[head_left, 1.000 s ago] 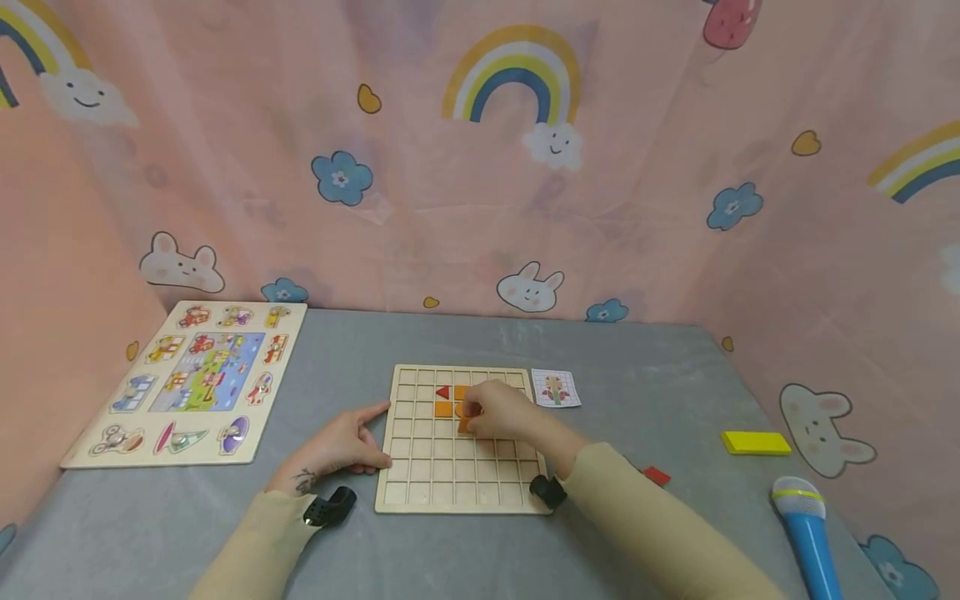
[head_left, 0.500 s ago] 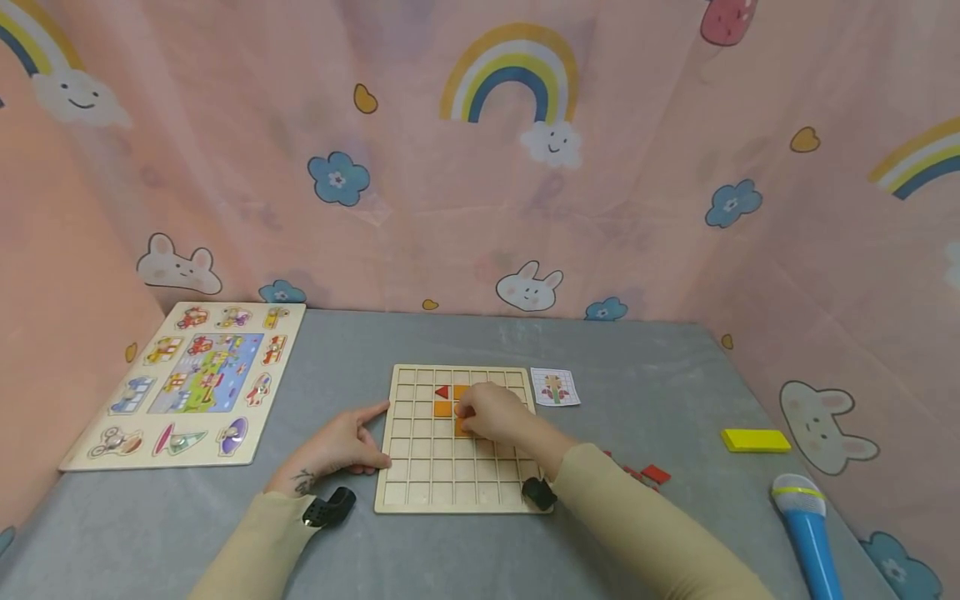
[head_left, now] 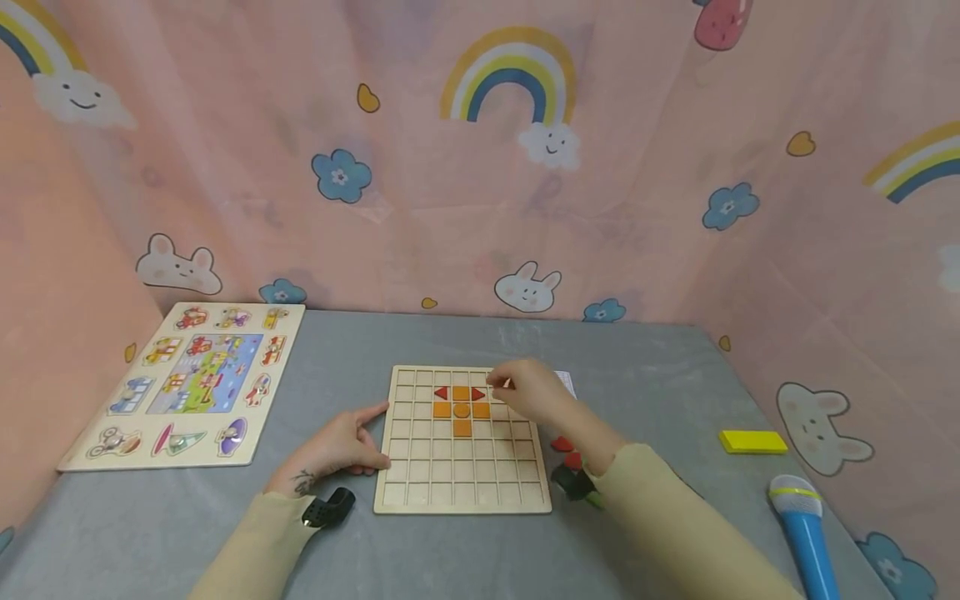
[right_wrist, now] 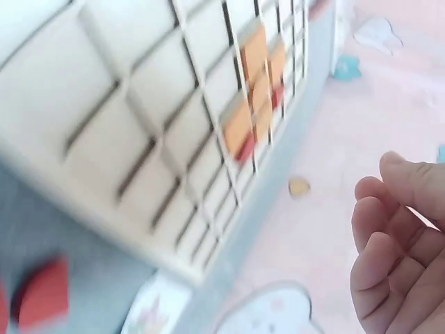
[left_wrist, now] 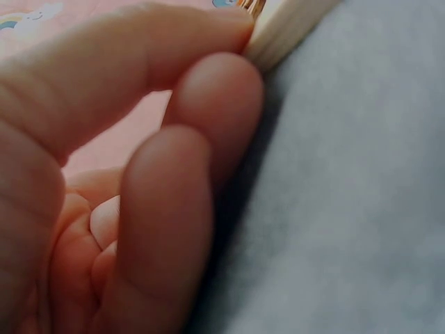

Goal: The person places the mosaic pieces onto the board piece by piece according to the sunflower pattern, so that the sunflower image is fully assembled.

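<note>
A wooden grid board (head_left: 465, 493) lies flat before me. Several orange squares (head_left: 462, 428) form a cross on it around an orange round piece (head_left: 461, 410). Red triangles (head_left: 477, 394) sit on both sides of the top square. My left hand (head_left: 337, 446) touches the board's left edge with index finger and thumb; its fingertips (left_wrist: 229, 90) show close up in the left wrist view. Above the board's upper right part, my right hand (head_left: 528, 392) hovers with loosely bent fingers. Nothing shows between those fingers (right_wrist: 375, 254) in the right wrist view.
A pattern card (head_left: 565, 382) lies partly hidden behind my right hand. Red pieces (head_left: 562, 444) and a green piece (head_left: 596, 500) lie right of the board, partly under my forearm. A picture puzzle (head_left: 247, 450), yellow block (head_left: 753, 442) and toy microphone (head_left: 806, 525) lie farther out.
My right hand has left the orange pieces and moved right and up, uncovering the round piece, the right orange square and the right red triangle. The left hand has stayed at the edge.
</note>
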Demonstrator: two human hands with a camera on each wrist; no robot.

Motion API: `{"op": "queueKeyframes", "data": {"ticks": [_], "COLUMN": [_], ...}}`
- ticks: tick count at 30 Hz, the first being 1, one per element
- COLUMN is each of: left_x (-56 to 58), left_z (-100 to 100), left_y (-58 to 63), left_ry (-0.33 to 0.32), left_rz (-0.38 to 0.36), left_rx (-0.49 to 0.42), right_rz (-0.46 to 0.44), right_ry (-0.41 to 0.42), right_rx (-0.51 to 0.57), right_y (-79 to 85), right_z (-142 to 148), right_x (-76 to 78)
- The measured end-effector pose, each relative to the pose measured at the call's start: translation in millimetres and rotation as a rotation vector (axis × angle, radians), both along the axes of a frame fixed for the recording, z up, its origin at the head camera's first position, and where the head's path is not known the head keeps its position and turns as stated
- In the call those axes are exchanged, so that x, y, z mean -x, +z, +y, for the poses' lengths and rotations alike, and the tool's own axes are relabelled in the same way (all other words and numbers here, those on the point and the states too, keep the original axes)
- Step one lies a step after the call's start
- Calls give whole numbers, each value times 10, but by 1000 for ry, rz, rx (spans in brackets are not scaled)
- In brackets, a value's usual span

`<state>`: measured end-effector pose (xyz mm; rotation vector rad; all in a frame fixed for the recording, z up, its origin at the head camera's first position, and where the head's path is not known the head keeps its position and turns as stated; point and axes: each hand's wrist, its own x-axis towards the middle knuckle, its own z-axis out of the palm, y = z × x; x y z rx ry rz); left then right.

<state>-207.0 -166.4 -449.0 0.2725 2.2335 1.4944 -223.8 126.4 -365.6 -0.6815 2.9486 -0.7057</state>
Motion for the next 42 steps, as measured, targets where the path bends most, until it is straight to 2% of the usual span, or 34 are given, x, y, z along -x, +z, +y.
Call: {"op": "queueKeyframes", "data": {"ticks": [3,6,11,18,22,28,35,42], "left_x": [-1,1,3,2,3,4,-1,4], "left_z": [-3,-5,-6,-10,-11,-14,-20,-18], "left_y": [-4,-12,-21,-18,-21,-27,-24,-16], "left_ry": [0,0,-4,-5,-4,-4,0,-18], "left_rz": [0,0,4,5,7,9,1,3], "left_rx": [-1,1,3,-3,-2,2,0,-7], "right_rz": [27,19,-47,-183,-220,-236,-219,-285], "right_ry": [-10,-22,-92,-226,-260,-290,-316,-448], "right_rx": [-46,-107,-178,-236,-255,-271,-287,-303], "right_y": [37,-3,-140,-306,-361,-389,-414,-403], "right_z": [218,453,870,1363,1571,1733,1749,1744], "right_x": [-9,-30,-145,-394,-528,-656,-730,-717]}}
